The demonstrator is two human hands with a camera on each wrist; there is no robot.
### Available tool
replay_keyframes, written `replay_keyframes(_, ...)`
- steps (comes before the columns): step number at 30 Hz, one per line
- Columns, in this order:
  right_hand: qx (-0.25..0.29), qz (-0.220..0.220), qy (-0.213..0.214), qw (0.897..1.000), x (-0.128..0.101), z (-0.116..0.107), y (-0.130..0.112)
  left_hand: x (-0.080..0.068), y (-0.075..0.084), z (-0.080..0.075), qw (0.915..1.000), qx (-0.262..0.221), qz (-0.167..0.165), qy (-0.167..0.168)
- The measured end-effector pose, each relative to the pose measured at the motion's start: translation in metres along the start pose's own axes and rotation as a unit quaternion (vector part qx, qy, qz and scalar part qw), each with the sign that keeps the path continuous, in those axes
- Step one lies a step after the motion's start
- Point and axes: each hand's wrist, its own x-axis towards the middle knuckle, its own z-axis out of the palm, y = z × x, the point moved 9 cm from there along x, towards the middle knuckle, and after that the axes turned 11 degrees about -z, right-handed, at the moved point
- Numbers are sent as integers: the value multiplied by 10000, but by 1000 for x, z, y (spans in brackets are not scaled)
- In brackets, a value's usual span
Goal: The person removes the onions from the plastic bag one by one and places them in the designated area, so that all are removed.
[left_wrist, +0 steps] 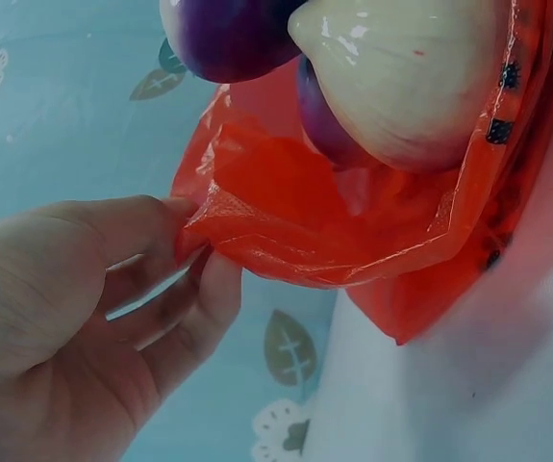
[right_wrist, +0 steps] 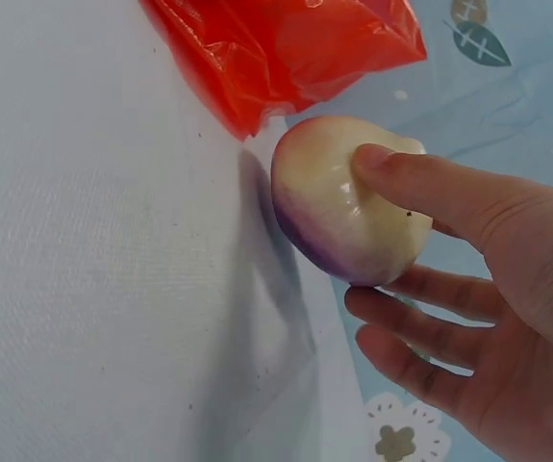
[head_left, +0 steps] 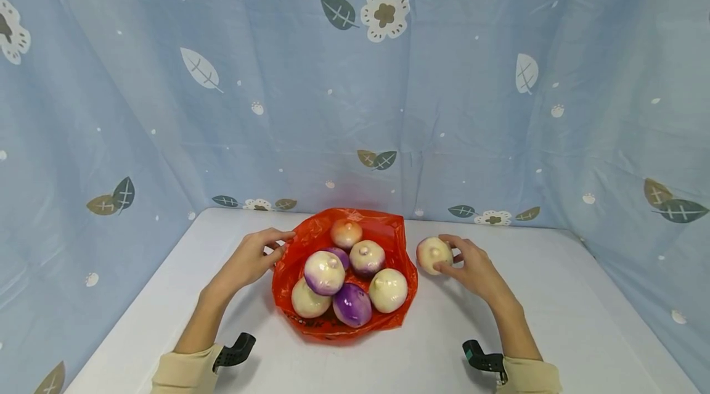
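Note:
A red plastic bag (head_left: 344,336) stands with its mouth spread wide, holding several glossy onions. Some are cream-white, like the pale onion (head_left: 388,290) at its right; another is a deep purple onion (head_left: 352,305) at the front. My left hand (head_left: 256,256) pinches the bag's left rim between thumb and fingers; the left wrist view shows the thin plastic (left_wrist: 257,241) drawn up at the fingertips. To the right of the bag, my right hand (head_left: 470,264) grips a cream onion (right_wrist: 339,197) with a purple-pink side, thumb across its front and fingers behind.
The white table (head_left: 554,295) carries the bag at its middle, toward the back. A blue curtain (head_left: 299,104) printed with leaves and flowers hangs behind and along both sides. Each wrist wears a black camera mount (head_left: 235,351) by the sleeve.

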Motion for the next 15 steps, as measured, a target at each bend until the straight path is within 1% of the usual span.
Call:
replay_keyframes(7,102,167,-152,9997,-4,4,6,0,0,1,10000,36,-36,39)
replay_keyframes(15,130,249,-206,9994,-4,4,9,1,4,-2,9997,109,72,196)
